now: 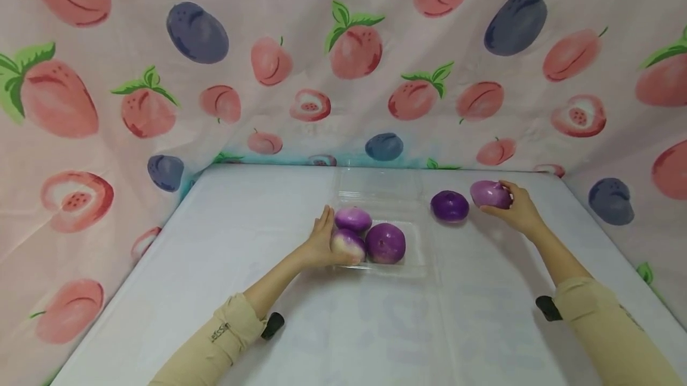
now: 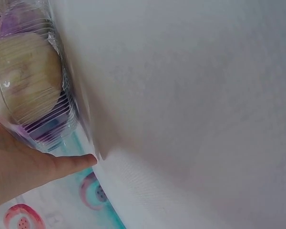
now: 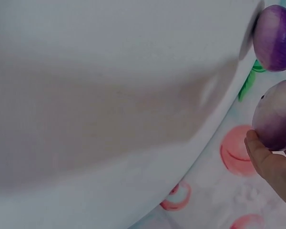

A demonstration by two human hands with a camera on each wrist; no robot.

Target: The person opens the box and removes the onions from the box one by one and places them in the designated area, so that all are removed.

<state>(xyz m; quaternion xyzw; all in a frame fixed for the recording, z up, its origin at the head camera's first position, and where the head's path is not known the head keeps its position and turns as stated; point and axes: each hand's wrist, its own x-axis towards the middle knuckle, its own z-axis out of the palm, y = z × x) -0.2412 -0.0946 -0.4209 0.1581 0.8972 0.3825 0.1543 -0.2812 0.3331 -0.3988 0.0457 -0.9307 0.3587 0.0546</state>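
In the head view my right hand holds a purple turnip between thumb and fingers, above the table at the right. The right wrist view shows this turnip with its paler underside. Just left of it, a darker purple turnip sits on the table. My left hand rests against the left side of a clear plastic box, fingers straight, thumb near the front rim. Inside are a pale purple turnip, a purple-and-cream turnip and a round purple turnip.
The box's clear lid lies folded back behind it. A white cover spreads over the table. Behind and beside the table hangs a fruit-print cloth, close to its far edge.
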